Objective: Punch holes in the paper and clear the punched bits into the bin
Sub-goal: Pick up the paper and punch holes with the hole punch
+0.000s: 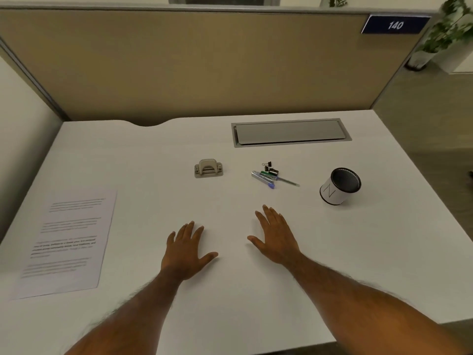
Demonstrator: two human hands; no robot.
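Both forearms reach forward, left hand and right hand palms-down, fingers spread flat, empty, thumbs pointing inward toward each other, hands apart.

Head view, looking down — desk near

Dim warm light; soft shadows; wide-angle bending at edges; plant and paper text blurred.
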